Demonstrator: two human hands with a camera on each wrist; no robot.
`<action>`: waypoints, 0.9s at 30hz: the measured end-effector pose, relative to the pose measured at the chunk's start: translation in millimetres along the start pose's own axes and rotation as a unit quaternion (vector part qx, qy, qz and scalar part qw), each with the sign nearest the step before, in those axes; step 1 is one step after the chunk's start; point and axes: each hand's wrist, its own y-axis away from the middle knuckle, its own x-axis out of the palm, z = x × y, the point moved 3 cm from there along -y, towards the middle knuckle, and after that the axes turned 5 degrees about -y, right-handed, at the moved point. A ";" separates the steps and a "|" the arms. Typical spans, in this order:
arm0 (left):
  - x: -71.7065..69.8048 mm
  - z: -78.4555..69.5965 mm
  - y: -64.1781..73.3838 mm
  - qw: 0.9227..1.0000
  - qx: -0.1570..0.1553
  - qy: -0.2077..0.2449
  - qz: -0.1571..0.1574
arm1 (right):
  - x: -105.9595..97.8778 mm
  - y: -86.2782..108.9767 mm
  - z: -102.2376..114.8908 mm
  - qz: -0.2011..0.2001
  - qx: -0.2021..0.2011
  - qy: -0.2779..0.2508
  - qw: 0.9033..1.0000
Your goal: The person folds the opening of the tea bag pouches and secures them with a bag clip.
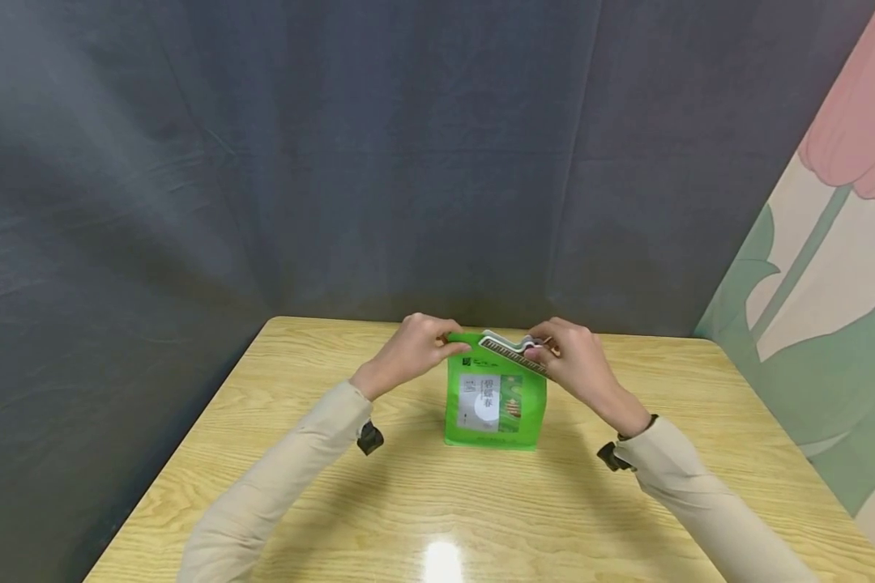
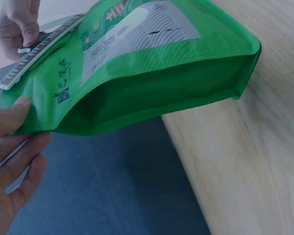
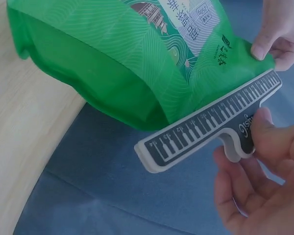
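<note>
A green tea bag (image 1: 490, 405) with a pale label stands upright on the table, its pleated side showing in both wrist views. My left hand (image 1: 414, 350) pinches the bag's top left corner between thumb and fingers. A long bag clip (image 3: 210, 122) with a black-and-white piano-key print lies aslant across the top right part of the bag, sloping down to the right in the head view. My right hand (image 1: 578, 358) grips the clip's handle, thumb on the near side and fingers behind. One end of the clip juts past the bag's side in the right wrist view.
The light wood table (image 1: 299, 486) ends just behind the bag, where a dark grey curtain (image 1: 423, 162) hangs. On the right a wall (image 1: 795, 324) painted with flowers borders the table. Small dark cameras (image 1: 369, 437) sit on both wrists.
</note>
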 end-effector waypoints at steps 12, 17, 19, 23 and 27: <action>2.2 0.7 -0.5 1.000 -0.007 -0.003 0.002 | 6.3 0.1 3.8 -0.079 -0.047 0.008 0.996; 2.1 1.3 -0.4 1.000 -0.007 -0.007 -0.006 | 5.0 -5.7 9.1 -0.066 -0.042 0.005 0.997; 1.9 1.7 0.1 1.000 -0.007 -0.009 -0.006 | 4.3 -6.5 9.6 -0.055 -0.035 0.001 0.998; 0.9 2.7 1.3 1.000 -0.009 -0.009 -0.006 | 4.2 -7.0 9.8 -0.037 -0.027 -0.005 0.999; -0.4 3.7 2.4 1.000 -0.009 -0.010 -0.005 | 4.1 -8.1 9.5 -0.024 -0.024 -0.014 0.999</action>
